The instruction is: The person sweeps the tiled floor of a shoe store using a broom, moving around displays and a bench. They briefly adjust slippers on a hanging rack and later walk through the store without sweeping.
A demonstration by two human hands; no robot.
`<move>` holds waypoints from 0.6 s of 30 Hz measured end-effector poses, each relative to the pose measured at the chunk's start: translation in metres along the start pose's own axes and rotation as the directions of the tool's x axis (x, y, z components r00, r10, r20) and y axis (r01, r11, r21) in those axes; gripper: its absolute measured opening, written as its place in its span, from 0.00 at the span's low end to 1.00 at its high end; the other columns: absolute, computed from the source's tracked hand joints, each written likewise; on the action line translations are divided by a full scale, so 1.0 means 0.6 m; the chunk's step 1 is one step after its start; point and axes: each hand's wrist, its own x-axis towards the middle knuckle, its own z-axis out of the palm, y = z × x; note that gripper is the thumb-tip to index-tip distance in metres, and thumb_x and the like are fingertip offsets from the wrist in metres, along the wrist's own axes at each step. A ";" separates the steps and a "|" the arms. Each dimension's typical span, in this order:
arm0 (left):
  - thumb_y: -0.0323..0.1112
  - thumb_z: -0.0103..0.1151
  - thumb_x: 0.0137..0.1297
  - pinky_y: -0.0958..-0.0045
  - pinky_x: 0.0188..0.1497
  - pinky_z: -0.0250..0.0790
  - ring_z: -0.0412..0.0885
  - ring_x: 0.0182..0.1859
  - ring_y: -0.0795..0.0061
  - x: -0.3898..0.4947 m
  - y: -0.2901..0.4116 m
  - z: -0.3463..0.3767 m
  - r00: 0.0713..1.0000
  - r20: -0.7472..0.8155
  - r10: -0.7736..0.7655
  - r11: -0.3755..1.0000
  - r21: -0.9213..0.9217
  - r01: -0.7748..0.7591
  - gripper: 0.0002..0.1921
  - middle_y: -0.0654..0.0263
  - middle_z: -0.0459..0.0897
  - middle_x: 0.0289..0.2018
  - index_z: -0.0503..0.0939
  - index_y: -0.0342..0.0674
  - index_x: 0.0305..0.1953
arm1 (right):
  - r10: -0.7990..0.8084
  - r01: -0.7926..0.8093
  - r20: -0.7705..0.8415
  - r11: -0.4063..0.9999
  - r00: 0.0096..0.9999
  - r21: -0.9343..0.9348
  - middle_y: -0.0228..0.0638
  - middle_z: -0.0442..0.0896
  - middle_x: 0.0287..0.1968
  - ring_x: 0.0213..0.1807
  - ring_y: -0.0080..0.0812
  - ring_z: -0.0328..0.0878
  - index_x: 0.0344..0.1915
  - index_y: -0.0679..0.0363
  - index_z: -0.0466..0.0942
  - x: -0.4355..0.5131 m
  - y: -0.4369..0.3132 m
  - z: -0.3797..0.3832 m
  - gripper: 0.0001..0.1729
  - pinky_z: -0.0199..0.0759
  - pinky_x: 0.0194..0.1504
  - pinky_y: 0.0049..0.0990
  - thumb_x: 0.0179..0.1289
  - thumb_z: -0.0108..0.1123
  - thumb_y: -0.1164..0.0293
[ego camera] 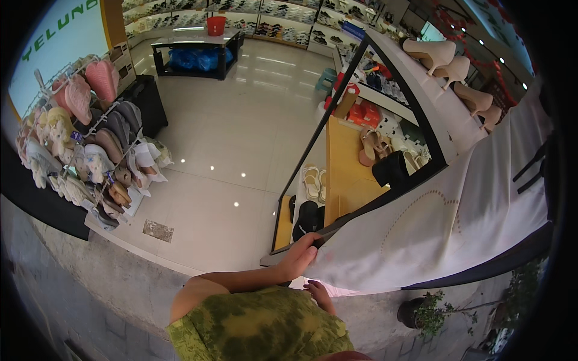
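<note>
My left hand (298, 257) grips the near corner of a dark-framed display stand, at the edge of the white cloth (420, 225) draped over it. The thumb lies by the cloth and the fingers wrap over the dark edge. Lower down, close to my green patterned shirt (266, 325), is my right hand (319, 295), its fingers apart and nothing seen in them. A pale pink surface (338, 289) shows beside it, under the cloth. Just beyond my left hand, a black shoe (306, 220) and white sandals (311, 181) rest on a low shelf.
Slippers hang on a wire rack (92, 135) at left. Beige high heels (431, 52) line the stand's top ledge. Past the tiled floor (212, 135) stands a table (198, 36) with a red bucket (216, 25). A potted plant (411, 312) sits on the pavement at lower right.
</note>
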 end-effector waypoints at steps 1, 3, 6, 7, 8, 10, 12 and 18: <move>0.39 0.36 0.67 0.75 0.50 0.57 0.66 0.45 0.77 0.001 0.004 -0.008 0.996 0.078 -0.043 0.999 -0.029 0.046 0.20 0.65 0.68 0.44 0.60 0.33 0.55 | 0.008 -0.007 -0.023 0.998 1.000 0.059 0.39 0.78 0.44 0.40 0.28 0.77 0.57 0.66 0.63 -0.011 0.008 0.010 0.24 0.71 0.38 0.24 0.63 0.48 0.67; 0.39 0.36 0.67 0.74 0.55 0.56 0.66 0.51 0.76 0.007 0.010 -0.020 0.980 0.195 -0.025 0.996 -0.076 0.041 0.22 0.63 0.68 0.49 0.59 0.31 0.57 | -0.008 0.017 -0.074 0.992 0.997 0.121 0.39 0.79 0.44 0.40 0.28 0.78 0.56 0.65 0.64 -0.027 0.026 0.025 0.23 0.71 0.38 0.24 0.63 0.49 0.66; 0.35 0.39 0.65 0.71 0.59 0.54 0.64 0.57 0.73 0.020 0.019 -0.044 0.951 0.301 0.071 0.997 0.017 -0.079 0.23 0.58 0.65 0.54 0.58 0.29 0.58 | 0.096 -0.036 -0.244 0.971 0.965 0.238 0.39 0.79 0.41 0.37 0.28 0.78 0.54 0.65 0.66 -0.034 0.063 0.044 0.22 0.72 0.35 0.25 0.62 0.49 0.66; 0.34 0.41 0.64 0.70 0.60 0.54 0.64 0.57 0.71 0.025 0.023 -0.053 0.937 0.344 0.067 0.995 0.048 -0.089 0.23 0.57 0.66 0.54 0.58 0.29 0.58 | 0.161 -0.075 -0.298 0.956 0.941 0.283 0.39 0.80 0.40 0.37 0.28 0.78 0.53 0.65 0.66 -0.038 0.083 0.062 0.22 0.72 0.35 0.25 0.62 0.49 0.67; 0.35 0.44 0.64 0.69 0.59 0.55 0.66 0.56 0.67 0.030 0.027 -0.064 0.925 0.375 0.057 0.998 -0.012 -0.056 0.23 0.55 0.67 0.53 0.60 0.30 0.57 | 0.177 -0.100 -0.381 0.972 0.908 0.211 0.39 0.80 0.38 0.35 0.28 0.78 0.53 0.67 0.67 -0.041 0.104 0.080 0.22 0.72 0.33 0.26 0.60 0.49 0.68; 0.36 0.49 0.63 0.68 0.57 0.59 0.68 0.55 0.62 0.042 0.030 -0.086 0.898 0.416 0.143 0.988 -0.007 -0.154 0.23 0.53 0.69 0.53 0.63 0.31 0.56 | 0.197 -0.102 -0.402 0.964 0.894 0.246 0.39 0.80 0.35 0.34 0.28 0.78 0.52 0.68 0.67 -0.045 0.147 0.119 0.22 0.72 0.32 0.26 0.59 0.49 0.68; 0.36 0.50 0.62 0.68 0.57 0.59 0.68 0.56 0.62 0.054 0.030 -0.113 0.845 0.520 0.122 0.991 -0.025 -0.128 0.23 0.53 0.69 0.54 0.64 0.32 0.56 | 0.267 -0.136 -0.413 0.938 0.871 0.320 0.37 0.80 0.35 0.34 0.28 0.78 0.50 0.66 0.70 -0.046 0.184 0.172 0.21 0.73 0.32 0.27 0.59 0.49 0.67; 0.42 0.51 0.62 0.71 0.53 0.64 0.74 0.51 0.68 0.060 0.003 -0.343 0.403 0.790 -0.462 0.863 0.295 0.410 0.22 0.57 0.77 0.47 0.67 0.36 0.55 | 0.626 -0.616 -0.118 0.780 0.771 0.112 0.34 0.81 0.34 0.34 0.29 0.78 0.42 0.62 0.76 0.016 0.204 0.357 0.18 0.73 0.31 0.29 0.57 0.51 0.61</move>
